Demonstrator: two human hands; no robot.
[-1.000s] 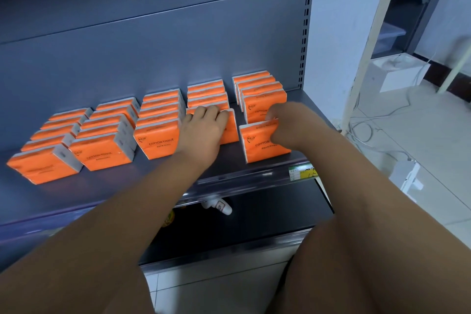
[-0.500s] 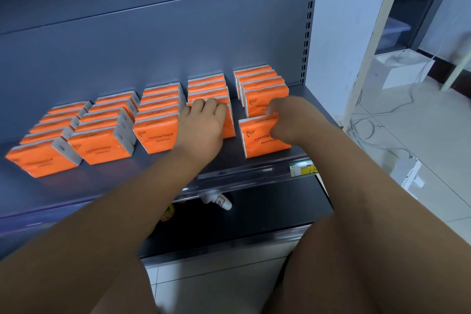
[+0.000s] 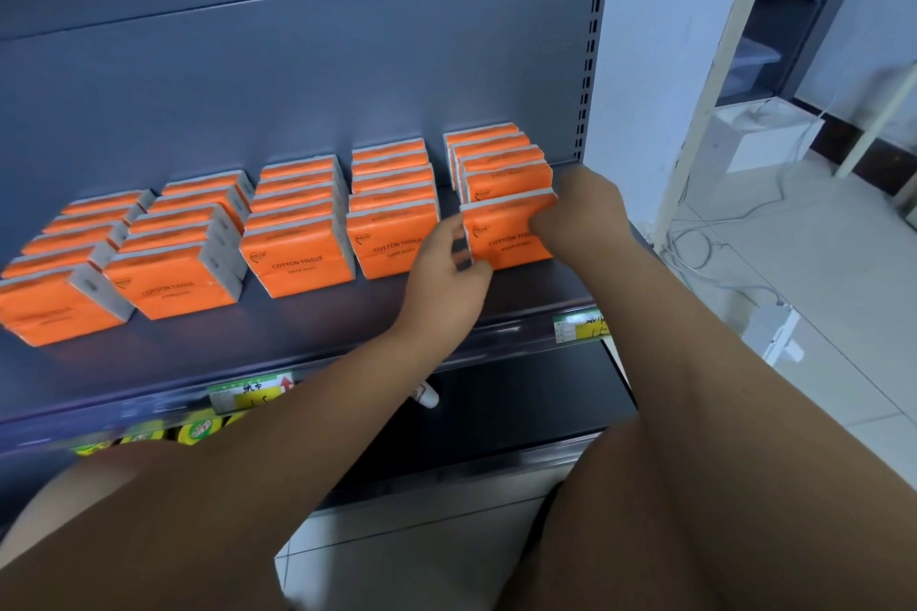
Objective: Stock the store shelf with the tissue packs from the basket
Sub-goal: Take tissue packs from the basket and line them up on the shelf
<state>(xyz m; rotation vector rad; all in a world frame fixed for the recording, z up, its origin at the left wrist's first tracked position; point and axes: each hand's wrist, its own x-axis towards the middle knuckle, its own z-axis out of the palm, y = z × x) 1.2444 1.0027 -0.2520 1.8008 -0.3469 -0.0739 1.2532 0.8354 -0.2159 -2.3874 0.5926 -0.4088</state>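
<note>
Seen from the head camera, the front tissue pack (image 3: 506, 238) stands upright on the grey shelf (image 3: 297, 342), closing up against the row of packs behind it. The left hand (image 3: 449, 270) pinches the pack's left edge with curled fingers. The right hand (image 3: 580, 208) grips its upper right corner. Four more rows of orange packs (image 3: 297, 233) stand to its left, and a price label (image 3: 578, 325) sits just below it.

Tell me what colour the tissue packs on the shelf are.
Orange tissue packs, grey-white sides; head view shows them best.
</note>
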